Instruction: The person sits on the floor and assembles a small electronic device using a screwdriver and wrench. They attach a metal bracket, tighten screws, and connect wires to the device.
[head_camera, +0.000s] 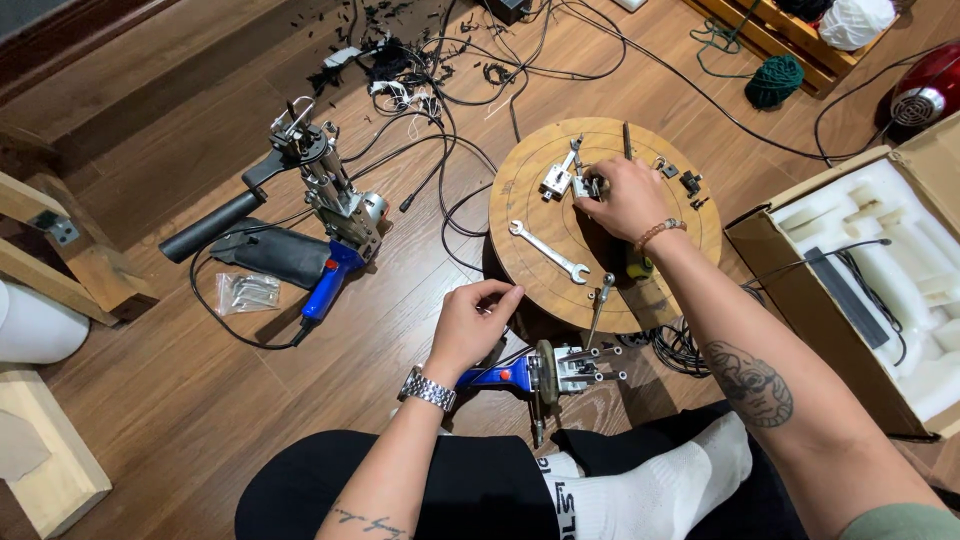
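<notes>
Two hands at work: right hand on round wooden board, fingers curled over small metal part, beside wrench; left hand pinched narrow at board edge, grip contents unclear; blue tufting gun below

Round wooden board: centre bare; wrench obstructs the left side, small metal parts the far right edge. Cables crowd the floor beyond its far-left edge. Cardboard box blocks the right edge, apparently touching it. Plank floor on the near left lies open.
</notes>
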